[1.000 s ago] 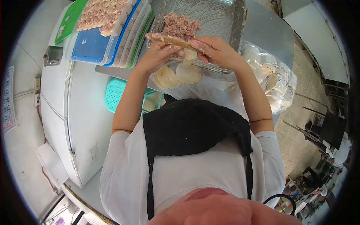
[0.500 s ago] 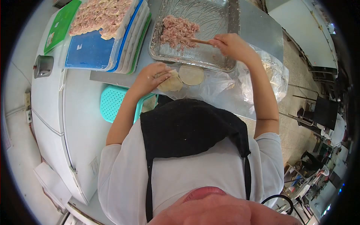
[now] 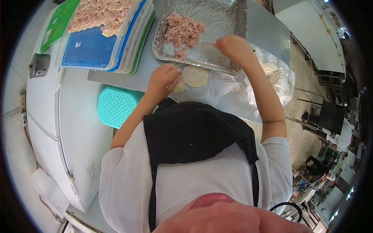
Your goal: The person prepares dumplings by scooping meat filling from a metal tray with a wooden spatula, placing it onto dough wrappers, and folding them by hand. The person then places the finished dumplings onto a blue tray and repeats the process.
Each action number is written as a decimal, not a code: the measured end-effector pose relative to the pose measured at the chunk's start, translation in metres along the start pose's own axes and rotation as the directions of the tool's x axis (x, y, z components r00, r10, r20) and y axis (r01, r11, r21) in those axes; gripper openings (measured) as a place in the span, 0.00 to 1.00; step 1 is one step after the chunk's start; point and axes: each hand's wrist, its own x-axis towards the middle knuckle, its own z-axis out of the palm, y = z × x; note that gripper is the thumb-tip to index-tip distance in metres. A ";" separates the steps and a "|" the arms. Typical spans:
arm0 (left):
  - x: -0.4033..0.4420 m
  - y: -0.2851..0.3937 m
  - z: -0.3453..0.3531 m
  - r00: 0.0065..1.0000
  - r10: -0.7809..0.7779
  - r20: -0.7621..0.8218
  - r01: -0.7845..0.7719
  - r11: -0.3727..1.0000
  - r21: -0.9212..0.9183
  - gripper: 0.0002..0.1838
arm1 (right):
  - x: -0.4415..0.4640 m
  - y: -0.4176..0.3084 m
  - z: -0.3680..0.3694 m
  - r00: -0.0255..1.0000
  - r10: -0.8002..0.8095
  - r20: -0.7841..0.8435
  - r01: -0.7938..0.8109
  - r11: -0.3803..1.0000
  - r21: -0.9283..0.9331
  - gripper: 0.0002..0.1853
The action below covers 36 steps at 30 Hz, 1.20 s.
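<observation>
Mince: one raw pink heap, left part of a metal tray, with a small lump apart from it at the near rim. Wrappers: one pale round, flat on the table just before the tray; a second wrapper beside it, partly covered. Left hand: fingers curled, over the covered wrapper; whether it grips it, cannot tell. Right hand: above the tray, right of the mince, fingertips drawn together; anything pinched there, cannot tell. Plastic: clear, crumpled, right of the round. Bag: beside the tray, under the right forearm. Risks, by judgement: a thin wrapper may tear or cling to its neighbour if pulled by damp fingers; the lump may spill if knocked over the low rim; the forearm may snag the bag if lowered.
</observation>
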 end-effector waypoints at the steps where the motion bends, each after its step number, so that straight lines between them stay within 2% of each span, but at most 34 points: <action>1: 0.003 0.004 0.011 0.999 0.048 0.006 -0.047 0.995 -0.091 0.12 | 0.007 0.002 0.008 1.000 -0.003 0.000 0.003 1.000 0.000 0.13; 2: 0.007 0.007 0.027 0.999 0.043 0.005 -0.043 0.995 -0.089 0.12 | 0.015 -0.001 0.023 0.999 0.014 -0.037 -0.012 1.000 0.029 0.13; 4: 0.015 0.012 0.056 0.983 0.167 0.080 -0.144 0.962 -0.233 0.18 | 0.014 -0.013 0.045 0.997 0.029 -0.078 -0.025 0.998 0.061 0.13; 5: 0.017 0.015 0.063 0.983 0.166 0.079 -0.144 0.963 -0.230 0.18 | 0.002 -0.022 0.053 0.989 -0.098 -0.114 0.107 0.991 0.080 0.12; 6: 0.017 0.021 0.069 0.992 0.110 0.065 -0.106 0.993 -0.056 0.20 | -0.010 -0.028 0.056 0.963 -0.223 -0.149 0.239 0.967 0.093 0.12; 7: 0.018 0.025 0.072 0.997 0.058 0.044 -0.062 0.991 0.118 0.23 | -0.018 -0.031 0.048 0.963 -0.224 -0.149 0.240 0.966 0.094 0.12; 9: 0.021 0.025 0.071 0.995 0.069 0.074 -0.076 0.992 0.102 0.26 | -0.027 -0.030 0.023 0.979 -0.204 0.006 0.204 0.979 0.013 0.11; 10: 0.021 0.027 0.071 0.991 0.079 0.106 -0.088 0.993 0.083 0.29 | -0.023 -0.023 0.017 0.979 -0.205 0.012 0.205 0.979 0.014 0.11; 12: 0.023 0.030 0.072 0.987 0.047 0.155 -0.065 0.991 0.116 0.28 | -0.001 0.004 0.011 0.996 -0.073 -0.045 0.073 0.997 -0.016 0.10; 13: 0.024 0.033 0.070 0.979 0.014 0.203 -0.046 0.987 0.152 0.26 | 0.004 0.011 0.019 0.982 -0.069 -0.174 0.070 0.998 -0.002 0.11; 14: 0.027 0.036 0.068 0.979 0.014 0.203 -0.046 0.987 0.152 0.26 | 0.002 0.006 0.032 0.982 -0.070 -0.174 0.070 0.998 -0.002 0.11; 16: 0.034 0.043 0.065 0.981 -0.044 0.190 0.007 0.982 0.189 0.23 | -0.005 -0.016 0.044 0.972 -0.229 -0.058 0.229 0.973 0.000 0.12; 20: 0.035 0.041 0.078 0.977 -0.050 0.209 -0.014 0.954 0.298 0.21 | -0.021 -0.018 0.039 0.982 -0.191 -0.015 0.191 0.978 0.088 0.15; 22: 0.033 0.031 0.077 0.983 -0.002 0.181 -0.041 0.971 0.234 0.20 | -0.027 0.003 0.035 0.999 0.016 0.048 -0.035 0.911 0.410 0.18; 23: 0.031 0.025 0.072 0.984 -0.001 0.179 -0.041 0.972 0.232 0.20 | -0.033 0.006 0.032 0.999 0.017 0.049 -0.035 0.913 0.407 0.18; 25: 0.025 0.010 0.057 0.990 0.033 0.135 -0.014 0.990 -0.138 0.18 | -0.053 0.002 0.022 0.991 0.136 0.015 -0.112 0.734 0.670 0.17; 26: 0.022 0.005 0.049 0.990 0.039 0.134 -0.020 0.990 -0.140 0.18 | -0.060 -0.001 0.025 0.990 0.141 0.014 -0.114 0.736 0.668 0.17; 28: 0.013 0.001 0.032 0.993 0.100 0.060 -0.079 0.955 -0.286 0.20 | -0.073 -0.011 0.039 0.965 0.260 0.020 -0.129 0.410 0.903 0.17; 29: 0.010 -0.003 0.026 0.993 0.104 0.062 -0.082 0.954 -0.288 0.20 | -0.077 -0.019 0.040 0.964 0.265 0.020 -0.131 0.409 0.903 0.17; 31: 0.003 -0.009 0.014 0.999 0.023 0.039 -0.010 0.945 -0.326 0.21 | -0.080 -0.043 0.038 0.957 0.287 0.040 -0.117 0.259 0.959 0.19; 32: 0.000 -0.009 0.007 0.999 0.032 0.041 -0.017 0.945 -0.327 0.21 | -0.077 -0.054 0.038 0.955 0.295 0.037 -0.117 0.259 0.959 0.19; 33: -0.001 -0.007 -0.003 0.980 -0.143 0.137 0.195 0.830 -0.523 0.20 | -0.073 -0.065 0.038 0.962 0.273 -0.015 -0.075 0.317 0.945 0.22; 34: 0.000 -0.007 -0.010 0.921 -0.285 0.267 0.390 0.636 -0.666 0.20 | -0.069 -0.075 0.038 0.967 0.247 -0.066 -0.033 0.376 0.926 0.26; 35: 0.001 -0.007 -0.013 0.923 -0.275 0.267 0.383 0.638 -0.668 0.20 | -0.064 -0.082 0.039 0.971 0.234 -0.045 -0.041 0.350 0.936 0.28; 36: 0.003 -0.005 -0.014 0.928 -0.249 0.276 0.364 0.458 -0.811 0.21 | -0.060 -0.084 0.038 0.970 0.240 -0.049 -0.040 0.353 0.935 0.28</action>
